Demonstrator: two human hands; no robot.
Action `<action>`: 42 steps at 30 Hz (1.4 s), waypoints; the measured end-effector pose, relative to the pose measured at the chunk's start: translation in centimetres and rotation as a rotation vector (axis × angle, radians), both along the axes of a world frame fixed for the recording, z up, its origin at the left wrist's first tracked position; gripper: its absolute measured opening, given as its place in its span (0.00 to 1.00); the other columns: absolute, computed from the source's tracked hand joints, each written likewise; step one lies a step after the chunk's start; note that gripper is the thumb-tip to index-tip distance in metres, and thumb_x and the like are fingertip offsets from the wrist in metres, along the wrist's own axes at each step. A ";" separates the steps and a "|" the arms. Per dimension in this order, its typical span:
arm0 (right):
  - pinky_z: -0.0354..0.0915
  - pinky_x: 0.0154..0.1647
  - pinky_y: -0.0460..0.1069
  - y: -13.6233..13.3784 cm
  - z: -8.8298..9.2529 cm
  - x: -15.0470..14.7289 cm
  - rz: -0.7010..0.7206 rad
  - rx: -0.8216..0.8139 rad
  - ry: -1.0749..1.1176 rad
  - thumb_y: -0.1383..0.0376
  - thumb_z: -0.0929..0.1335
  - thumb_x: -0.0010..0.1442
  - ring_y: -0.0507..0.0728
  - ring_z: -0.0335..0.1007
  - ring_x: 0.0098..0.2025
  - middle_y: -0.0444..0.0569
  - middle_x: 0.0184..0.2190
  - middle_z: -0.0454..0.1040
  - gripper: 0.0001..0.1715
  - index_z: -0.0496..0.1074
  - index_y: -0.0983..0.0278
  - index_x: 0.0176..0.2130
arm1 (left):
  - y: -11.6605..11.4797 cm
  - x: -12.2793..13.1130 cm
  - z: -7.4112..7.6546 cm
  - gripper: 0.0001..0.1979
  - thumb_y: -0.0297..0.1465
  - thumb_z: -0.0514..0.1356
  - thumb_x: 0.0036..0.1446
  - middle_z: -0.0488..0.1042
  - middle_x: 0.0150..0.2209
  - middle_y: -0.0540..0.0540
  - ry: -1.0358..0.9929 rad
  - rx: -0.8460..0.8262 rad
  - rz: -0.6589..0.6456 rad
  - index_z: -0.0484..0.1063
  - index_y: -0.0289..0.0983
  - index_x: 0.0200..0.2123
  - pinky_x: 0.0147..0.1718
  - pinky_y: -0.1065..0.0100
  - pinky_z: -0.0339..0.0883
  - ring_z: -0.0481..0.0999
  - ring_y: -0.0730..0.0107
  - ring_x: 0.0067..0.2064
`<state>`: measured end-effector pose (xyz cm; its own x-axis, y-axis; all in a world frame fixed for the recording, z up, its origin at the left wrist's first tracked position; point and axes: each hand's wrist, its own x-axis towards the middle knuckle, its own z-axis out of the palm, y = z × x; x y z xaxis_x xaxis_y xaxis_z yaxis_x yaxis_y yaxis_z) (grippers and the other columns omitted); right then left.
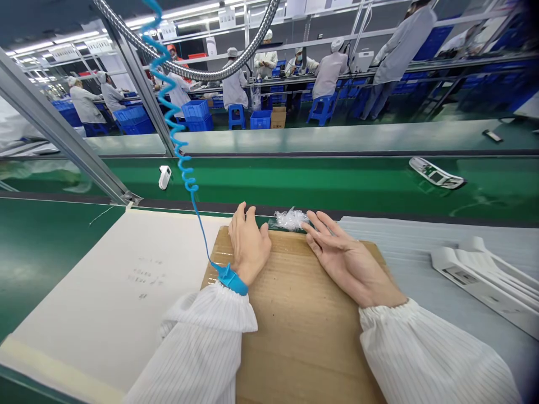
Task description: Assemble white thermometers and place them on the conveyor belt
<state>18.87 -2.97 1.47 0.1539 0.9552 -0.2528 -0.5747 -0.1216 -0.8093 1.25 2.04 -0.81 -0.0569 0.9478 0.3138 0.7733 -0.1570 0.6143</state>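
Note:
My left hand [249,242] rests on the far edge of a brown cardboard sheet [298,325], its fingers curled over the rim with nothing seen in them. A blue wrist strap [231,278] with a coiled blue cord [177,129] is on that wrist. My right hand [347,259] lies flat on the cardboard, fingers stretched out toward a crumpled clear plastic bag [290,218] at the sheet's far edge. The fingertips are close to the bag.
A white mat [109,292] lies left of the cardboard, and white plastic parts [484,275] lie on a grey sheet at right. Beyond is a green conveyor belt [320,182] carrying a small white part [164,177] and a white device [435,174]. Other workers sit at far benches.

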 end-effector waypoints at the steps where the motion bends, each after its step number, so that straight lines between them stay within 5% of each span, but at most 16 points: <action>1: 0.66 0.67 0.50 -0.1 -0.2 0.1 0.003 0.010 -0.002 0.75 0.74 0.53 0.58 0.66 0.68 0.44 0.69 0.68 0.25 0.77 0.54 0.49 | 0.0 0.0 0.0 0.24 0.28 0.58 0.63 0.59 0.70 0.30 -0.002 0.002 0.001 0.67 0.32 0.62 0.70 0.44 0.52 0.58 0.44 0.73; 9: 0.71 0.62 0.47 0.0 -0.7 0.4 0.028 0.007 -0.024 0.77 0.75 0.48 0.60 0.58 0.73 0.46 0.69 0.67 0.33 0.77 0.54 0.51 | 0.0 0.0 0.0 0.24 0.27 0.59 0.62 0.60 0.70 0.30 0.006 -0.004 0.004 0.67 0.32 0.61 0.70 0.45 0.53 0.58 0.45 0.72; 23: 0.74 0.58 0.42 -0.1 0.5 -0.4 -0.043 -0.078 -0.056 0.82 0.71 0.51 0.58 0.62 0.70 0.44 0.67 0.70 0.27 0.78 0.56 0.44 | -0.2 0.1 0.3 0.24 0.27 0.59 0.63 0.60 0.70 0.31 0.023 -0.022 -0.001 0.67 0.31 0.62 0.70 0.47 0.53 0.57 0.47 0.73; 34: 0.77 0.40 0.37 0.0 0.4 -0.2 -0.018 -0.093 -0.025 0.80 0.75 0.47 0.58 0.63 0.69 0.40 0.64 0.73 0.25 0.81 0.53 0.39 | -0.2 0.0 0.2 0.23 0.28 0.58 0.64 0.59 0.71 0.31 0.027 -0.017 -0.012 0.66 0.32 0.62 0.70 0.47 0.53 0.57 0.47 0.73; 42: 0.74 0.41 0.39 0.4 -0.6 0.4 -0.013 -0.032 0.031 0.77 0.79 0.40 0.53 0.73 0.54 0.43 0.57 0.77 0.23 0.82 0.56 0.36 | 0.1 0.1 -0.4 0.23 0.27 0.60 0.62 0.62 0.68 0.30 0.031 0.066 -0.003 0.68 0.32 0.60 0.69 0.44 0.56 0.61 0.44 0.71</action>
